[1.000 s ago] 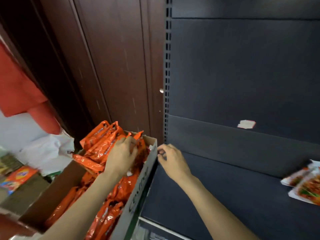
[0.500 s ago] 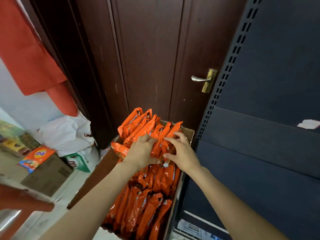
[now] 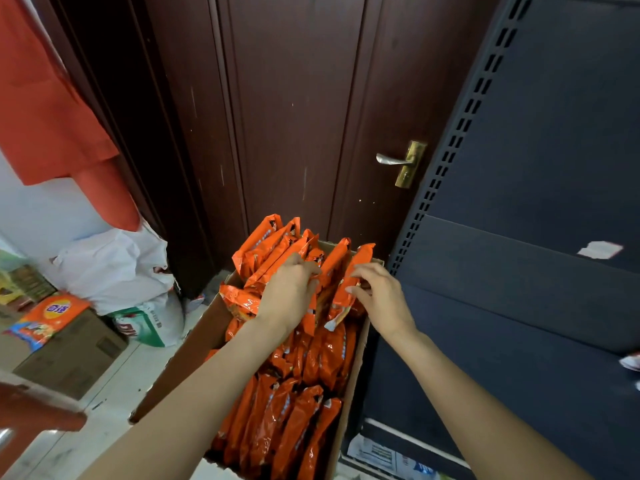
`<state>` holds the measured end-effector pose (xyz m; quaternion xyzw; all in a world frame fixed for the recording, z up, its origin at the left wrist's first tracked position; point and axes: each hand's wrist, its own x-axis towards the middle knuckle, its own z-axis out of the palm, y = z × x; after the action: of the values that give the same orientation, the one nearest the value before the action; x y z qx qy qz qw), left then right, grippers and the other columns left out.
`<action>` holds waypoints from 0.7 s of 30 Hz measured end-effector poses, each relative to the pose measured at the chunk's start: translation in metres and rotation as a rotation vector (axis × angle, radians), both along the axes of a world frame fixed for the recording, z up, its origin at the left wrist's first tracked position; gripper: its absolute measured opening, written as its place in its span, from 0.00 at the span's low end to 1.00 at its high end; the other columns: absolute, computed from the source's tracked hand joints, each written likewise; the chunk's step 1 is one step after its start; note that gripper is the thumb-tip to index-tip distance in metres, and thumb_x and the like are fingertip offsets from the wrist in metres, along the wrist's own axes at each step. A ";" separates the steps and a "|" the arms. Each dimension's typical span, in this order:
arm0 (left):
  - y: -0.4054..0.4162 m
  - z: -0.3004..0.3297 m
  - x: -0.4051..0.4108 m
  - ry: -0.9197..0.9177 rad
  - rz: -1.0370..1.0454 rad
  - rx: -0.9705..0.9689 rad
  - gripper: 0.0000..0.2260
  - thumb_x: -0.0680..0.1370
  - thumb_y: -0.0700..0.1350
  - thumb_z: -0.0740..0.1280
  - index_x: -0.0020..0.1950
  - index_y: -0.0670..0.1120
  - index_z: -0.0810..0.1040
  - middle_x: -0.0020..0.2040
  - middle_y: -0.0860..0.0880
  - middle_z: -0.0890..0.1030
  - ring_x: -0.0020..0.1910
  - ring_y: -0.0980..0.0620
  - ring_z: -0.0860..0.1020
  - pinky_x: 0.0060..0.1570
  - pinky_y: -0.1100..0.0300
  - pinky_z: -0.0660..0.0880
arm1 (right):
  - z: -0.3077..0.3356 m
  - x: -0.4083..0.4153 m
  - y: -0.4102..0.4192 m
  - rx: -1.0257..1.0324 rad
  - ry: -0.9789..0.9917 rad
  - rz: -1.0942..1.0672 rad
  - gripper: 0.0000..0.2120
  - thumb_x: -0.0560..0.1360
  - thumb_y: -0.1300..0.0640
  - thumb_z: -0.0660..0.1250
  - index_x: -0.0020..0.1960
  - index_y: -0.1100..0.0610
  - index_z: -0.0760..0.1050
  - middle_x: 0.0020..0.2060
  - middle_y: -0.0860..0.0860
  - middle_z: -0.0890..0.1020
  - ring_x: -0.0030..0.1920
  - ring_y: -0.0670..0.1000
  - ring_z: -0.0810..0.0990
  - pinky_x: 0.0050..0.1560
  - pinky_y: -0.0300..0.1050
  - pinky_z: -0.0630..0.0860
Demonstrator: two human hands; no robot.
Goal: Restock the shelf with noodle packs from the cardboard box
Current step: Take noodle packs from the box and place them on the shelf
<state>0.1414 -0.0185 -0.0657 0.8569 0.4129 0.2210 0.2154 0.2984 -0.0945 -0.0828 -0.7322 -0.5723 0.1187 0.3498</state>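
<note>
- Reaching into the cardboard box (image 3: 207, 327) with both hands, and the orange noodle packs (image 3: 298, 420) are standing on edge in rows, filling it from near end to far end.
- The left hand (image 3: 289, 294) is sitting on top of the taller bunch of packs at the far end, fingers curled down into them and gripping a pack edge, knuckles up.
- The right hand (image 3: 382, 299) is pinching the single noodle pack (image 3: 346, 289) at the box's right side, thumb on the front and fingers curling behind it; that pack is tilting up and poking above the rim.
- The box is sitting on the floor just beside the dark shelf unit (image 3: 519, 306), right wall almost touching it.
- A brown door (image 3: 294, 116) with a silver door handle (image 3: 393, 160) is standing behind the box.
- Off to the left, a white plastic bag (image 3: 110, 268) is slumping against the wall, a red cloth (image 3: 45, 116) is hanging above it, and an orange detergent bag (image 3: 48, 318) is lying on a smaller carton (image 3: 72, 355).
</note>
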 end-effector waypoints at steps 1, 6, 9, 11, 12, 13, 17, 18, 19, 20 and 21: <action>0.001 0.005 0.001 -0.050 0.007 0.012 0.11 0.78 0.39 0.64 0.59 0.44 0.79 0.51 0.49 0.72 0.50 0.49 0.76 0.48 0.65 0.71 | 0.005 0.003 0.000 0.034 0.024 -0.010 0.07 0.74 0.61 0.69 0.52 0.56 0.79 0.52 0.48 0.77 0.52 0.47 0.77 0.55 0.47 0.77; 0.001 0.036 0.006 -0.234 -0.007 0.126 0.08 0.77 0.39 0.66 0.53 0.44 0.82 0.48 0.52 0.71 0.47 0.55 0.73 0.49 0.68 0.68 | 0.034 0.017 -0.006 0.142 0.077 -0.092 0.06 0.75 0.57 0.68 0.51 0.54 0.79 0.48 0.49 0.78 0.45 0.44 0.78 0.46 0.29 0.74; -0.006 0.054 0.020 -0.284 -0.035 0.188 0.07 0.78 0.40 0.65 0.53 0.45 0.82 0.49 0.53 0.72 0.46 0.58 0.71 0.46 0.70 0.68 | 0.050 0.027 -0.016 0.212 0.082 -0.137 0.06 0.75 0.56 0.67 0.51 0.55 0.79 0.46 0.49 0.78 0.43 0.40 0.77 0.44 0.25 0.71; -0.015 0.067 0.035 -0.315 -0.058 0.211 0.07 0.78 0.40 0.64 0.52 0.46 0.82 0.50 0.53 0.71 0.48 0.59 0.71 0.48 0.74 0.66 | 0.059 0.036 -0.027 0.237 0.092 -0.168 0.05 0.76 0.56 0.67 0.51 0.54 0.78 0.44 0.50 0.78 0.43 0.40 0.77 0.43 0.25 0.71; -0.020 0.073 0.044 -0.318 -0.079 0.217 0.07 0.78 0.40 0.64 0.51 0.46 0.81 0.50 0.53 0.73 0.49 0.57 0.73 0.49 0.74 0.66 | 0.062 0.043 -0.034 0.247 0.102 -0.180 0.05 0.76 0.55 0.66 0.51 0.54 0.77 0.44 0.50 0.79 0.44 0.42 0.78 0.43 0.27 0.72; -0.026 0.078 0.053 -0.310 -0.111 0.221 0.07 0.79 0.40 0.64 0.51 0.46 0.81 0.50 0.52 0.75 0.50 0.54 0.74 0.50 0.70 0.68 | 0.065 0.050 -0.042 0.255 0.110 -0.187 0.04 0.76 0.55 0.66 0.50 0.53 0.77 0.44 0.50 0.79 0.44 0.43 0.79 0.44 0.31 0.74; -0.062 0.095 0.099 -0.257 -0.284 0.213 0.07 0.79 0.43 0.63 0.51 0.49 0.81 0.48 0.52 0.78 0.50 0.52 0.76 0.50 0.50 0.76 | 0.074 0.090 -0.088 0.255 0.121 -0.225 0.05 0.76 0.53 0.66 0.51 0.52 0.77 0.45 0.50 0.80 0.46 0.44 0.80 0.49 0.43 0.78; -0.074 0.097 0.112 -0.256 -0.313 0.214 0.07 0.79 0.43 0.63 0.51 0.50 0.81 0.47 0.53 0.78 0.50 0.53 0.76 0.49 0.50 0.76 | 0.075 0.102 -0.104 0.255 0.123 -0.250 0.06 0.76 0.53 0.66 0.52 0.53 0.77 0.46 0.49 0.80 0.46 0.44 0.80 0.49 0.43 0.78; -0.088 0.099 0.127 -0.257 -0.336 0.213 0.07 0.79 0.44 0.62 0.51 0.50 0.80 0.47 0.53 0.78 0.50 0.53 0.76 0.50 0.50 0.76 | 0.076 0.114 -0.120 0.254 0.126 -0.277 0.06 0.76 0.53 0.66 0.52 0.53 0.77 0.46 0.49 0.80 0.46 0.44 0.80 0.50 0.43 0.78; -0.102 0.099 0.142 -0.259 -0.354 0.208 0.07 0.79 0.43 0.62 0.51 0.50 0.80 0.48 0.53 0.78 0.50 0.53 0.76 0.50 0.50 0.75 | 0.077 0.126 -0.138 0.257 0.129 -0.301 0.06 0.76 0.53 0.67 0.52 0.53 0.77 0.46 0.49 0.81 0.46 0.44 0.80 0.49 0.43 0.79; -0.117 0.099 0.158 -0.262 -0.370 0.200 0.07 0.79 0.43 0.63 0.51 0.50 0.80 0.48 0.53 0.79 0.50 0.53 0.76 0.51 0.51 0.75 | 0.077 0.139 -0.156 0.261 0.128 -0.323 0.06 0.75 0.53 0.67 0.51 0.53 0.77 0.46 0.49 0.81 0.46 0.44 0.81 0.49 0.43 0.79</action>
<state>0.2995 -0.1359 0.0332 0.8989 0.1936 0.3269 0.2183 0.4377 -0.2504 -0.0056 -0.7537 -0.4348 0.0326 0.4917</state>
